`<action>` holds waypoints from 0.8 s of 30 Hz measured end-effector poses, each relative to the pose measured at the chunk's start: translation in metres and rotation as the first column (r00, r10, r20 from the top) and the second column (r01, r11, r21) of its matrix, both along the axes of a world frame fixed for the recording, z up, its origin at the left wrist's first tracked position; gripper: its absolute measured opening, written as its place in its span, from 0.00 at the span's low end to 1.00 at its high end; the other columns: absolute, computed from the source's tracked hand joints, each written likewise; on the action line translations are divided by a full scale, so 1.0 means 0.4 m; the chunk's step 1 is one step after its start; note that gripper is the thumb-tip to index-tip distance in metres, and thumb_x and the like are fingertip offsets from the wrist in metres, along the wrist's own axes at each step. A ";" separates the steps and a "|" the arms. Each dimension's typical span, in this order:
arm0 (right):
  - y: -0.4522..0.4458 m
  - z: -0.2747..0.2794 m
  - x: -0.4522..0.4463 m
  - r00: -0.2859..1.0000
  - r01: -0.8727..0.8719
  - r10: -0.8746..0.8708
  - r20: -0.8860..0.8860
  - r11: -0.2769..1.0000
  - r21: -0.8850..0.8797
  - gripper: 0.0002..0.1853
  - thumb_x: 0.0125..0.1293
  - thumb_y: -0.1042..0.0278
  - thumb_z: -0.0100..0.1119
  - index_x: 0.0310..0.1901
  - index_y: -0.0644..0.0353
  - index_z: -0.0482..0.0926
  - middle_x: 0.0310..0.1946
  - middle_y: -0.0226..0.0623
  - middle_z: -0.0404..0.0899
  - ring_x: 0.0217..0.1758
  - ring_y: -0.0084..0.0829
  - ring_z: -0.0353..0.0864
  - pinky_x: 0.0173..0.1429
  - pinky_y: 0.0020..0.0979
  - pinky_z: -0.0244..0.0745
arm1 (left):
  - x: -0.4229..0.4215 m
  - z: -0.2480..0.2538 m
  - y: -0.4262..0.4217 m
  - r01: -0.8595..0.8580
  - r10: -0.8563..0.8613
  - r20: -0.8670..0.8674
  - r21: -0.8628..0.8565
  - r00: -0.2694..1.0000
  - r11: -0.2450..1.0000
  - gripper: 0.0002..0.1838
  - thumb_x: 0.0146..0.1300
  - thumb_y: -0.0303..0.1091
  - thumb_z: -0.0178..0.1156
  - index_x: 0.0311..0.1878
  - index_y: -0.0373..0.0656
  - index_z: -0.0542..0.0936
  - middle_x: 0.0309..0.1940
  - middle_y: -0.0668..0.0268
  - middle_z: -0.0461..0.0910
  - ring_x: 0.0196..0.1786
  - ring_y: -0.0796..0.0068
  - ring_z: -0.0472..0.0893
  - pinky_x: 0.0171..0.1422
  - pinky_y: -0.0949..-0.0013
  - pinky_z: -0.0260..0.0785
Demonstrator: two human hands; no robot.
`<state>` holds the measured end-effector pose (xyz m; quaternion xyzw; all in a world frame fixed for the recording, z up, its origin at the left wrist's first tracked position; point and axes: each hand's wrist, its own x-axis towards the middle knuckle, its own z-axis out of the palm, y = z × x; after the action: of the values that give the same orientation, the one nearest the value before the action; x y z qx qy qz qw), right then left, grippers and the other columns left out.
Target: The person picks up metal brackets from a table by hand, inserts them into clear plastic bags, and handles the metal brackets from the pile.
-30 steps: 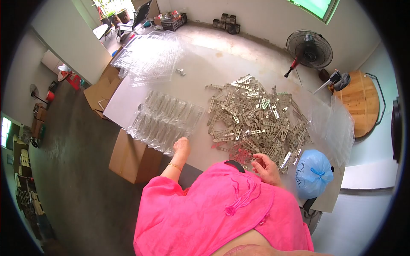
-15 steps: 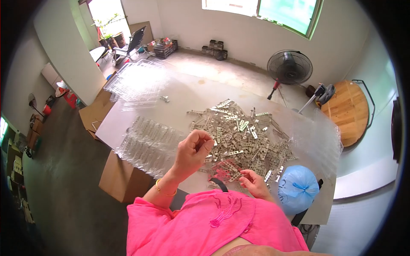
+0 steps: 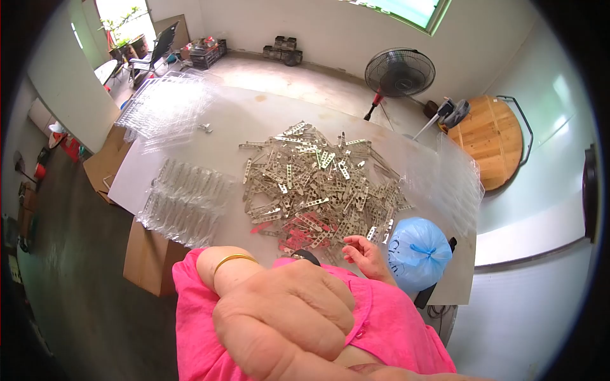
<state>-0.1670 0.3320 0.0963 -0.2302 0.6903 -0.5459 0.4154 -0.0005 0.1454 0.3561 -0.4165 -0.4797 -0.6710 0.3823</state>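
Note:
Large and close to the camera, my left hand point(image 3: 286, 311) is closed in front of the pink shirt, with a yellow bangle at its wrist; whatever its curled fingers may hold is hidden. My right hand point(image 3: 365, 257) rests at the near edge of a big heap of perforated metal strips point(image 3: 318, 184), fingers loosely bent and apart, with nothing visible between them. Red pieces point(image 3: 298, 232) lie under the near side of the heap. Left of it is a clear plastic tray point(image 3: 184, 203) with rows of wrapped strips.
Stacked clear trays point(image 3: 168, 108) lie at the table's far left, more clear plastic sheets point(image 3: 451, 184) at its right. A blue tied bag point(image 3: 419, 254) is beside my right hand. A cardboard box point(image 3: 149, 260) stands below the left edge. A fan point(image 3: 400, 73) stands beyond the table.
My left hand has left the tray, passed over the table and come up close to the camera. My right hand has stayed by the heap's near edge. The view has shifted.

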 end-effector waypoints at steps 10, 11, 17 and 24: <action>-0.055 -0.018 0.057 0.998 0.063 -0.063 -0.002 0.998 0.016 0.15 0.72 0.68 0.57 0.56 0.63 0.75 0.39 0.30 0.81 0.39 0.20 0.80 0.44 0.24 0.76 | 0.047 -0.040 -0.109 0.132 -0.148 -0.182 -0.098 0.972 0.986 0.05 0.61 0.21 0.61 0.35 0.28 0.77 0.20 0.61 0.72 0.16 0.72 0.69 0.18 0.70 0.53; -0.067 -0.014 0.065 0.998 0.062 -0.062 -0.003 0.998 0.020 0.15 0.72 0.68 0.57 0.56 0.63 0.75 0.39 0.30 0.81 0.39 0.20 0.80 0.44 0.24 0.76 | 0.058 -0.054 -0.126 0.158 -0.175 -0.196 -0.100 0.965 0.982 0.07 0.64 0.21 0.55 0.31 0.25 0.75 0.22 0.54 0.74 0.20 0.63 0.73 0.19 0.65 0.59; -0.129 -0.006 0.116 0.995 0.084 -0.080 -0.056 0.994 0.065 0.14 0.71 0.68 0.59 0.55 0.63 0.76 0.39 0.30 0.82 0.38 0.19 0.80 0.43 0.23 0.75 | 0.091 0.000 -0.120 -0.260 0.291 -0.168 0.183 0.942 0.948 0.10 0.56 0.24 0.64 0.20 0.33 0.77 0.11 0.68 0.67 0.09 0.80 0.60 0.14 0.74 0.44; -0.121 -0.127 0.156 0.962 0.272 -0.274 -0.006 0.955 0.116 0.15 0.69 0.68 0.60 0.54 0.62 0.77 0.37 0.32 0.82 0.36 0.20 0.81 0.41 0.24 0.77 | 0.094 -0.110 -0.245 -0.116 0.286 0.395 -0.402 0.873 0.908 0.02 0.66 0.25 0.57 0.40 0.39 0.76 0.26 0.65 0.79 0.22 0.77 0.76 0.23 0.72 0.66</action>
<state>-0.1046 0.2837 0.0456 -0.1056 0.7438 -0.5583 0.3520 0.0373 0.0473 0.3121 -0.2627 -0.7120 -0.6026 0.2467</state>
